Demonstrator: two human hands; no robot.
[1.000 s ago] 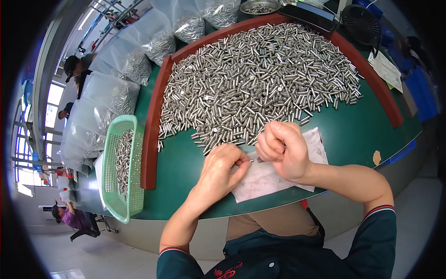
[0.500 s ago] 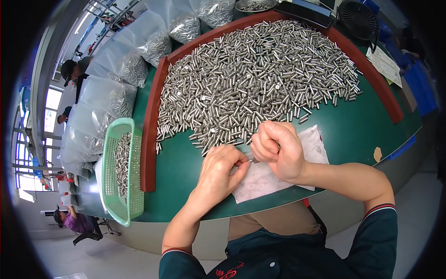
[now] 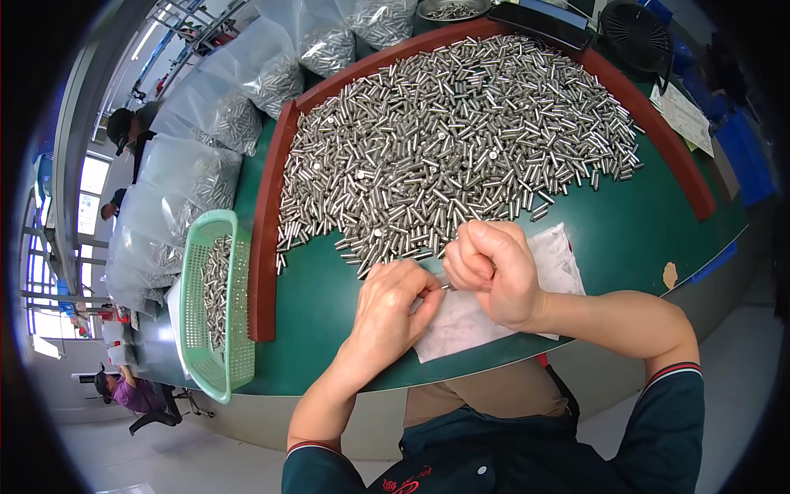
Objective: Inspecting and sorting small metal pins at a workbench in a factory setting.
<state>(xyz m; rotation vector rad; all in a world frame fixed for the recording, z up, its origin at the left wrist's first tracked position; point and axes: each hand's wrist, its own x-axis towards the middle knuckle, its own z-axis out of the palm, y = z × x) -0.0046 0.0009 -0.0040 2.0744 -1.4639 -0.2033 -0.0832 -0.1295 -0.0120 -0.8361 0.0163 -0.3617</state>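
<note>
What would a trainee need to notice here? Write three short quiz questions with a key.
1. True or false: the green basket lies on the person's right.
2. What do the left hand and right hand hold between them?
A. a metal pin
B. a brush
3. What lies under both hands?

Key:
1. False: it is on the left.
2. A: a metal pin.
3. A white sheet on the green table.

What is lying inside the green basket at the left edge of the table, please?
The green basket holds a strip of small metal pins along its floor. Its near wall hides whatever lies at the front end.
</note>
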